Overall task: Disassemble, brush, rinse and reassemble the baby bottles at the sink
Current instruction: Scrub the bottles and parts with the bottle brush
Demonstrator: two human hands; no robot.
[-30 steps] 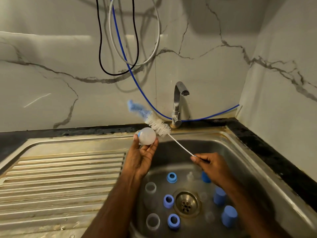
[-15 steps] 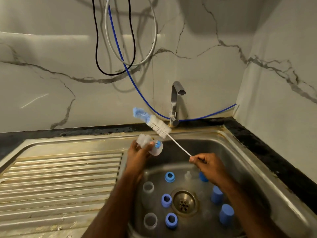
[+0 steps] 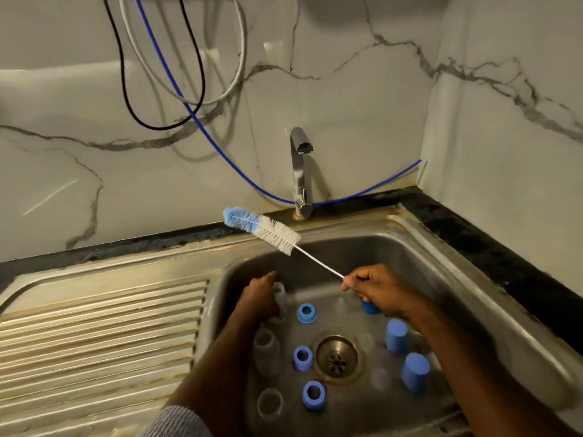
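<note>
Right fingers (image 3: 350,283) pinching brush (image 3: 268,230)

The left hand (image 3: 262,298) hides most of a blurred clear bottle (image 3: 280,296) it grips.

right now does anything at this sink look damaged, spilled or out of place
Nothing spilled or broken. The odd parts are the setting: brown staining along the sink rim behind the tap, and loose cables hanging over the wall. Blue collars and caps lie scattered in the basin, as expected mid-wash.
</note>
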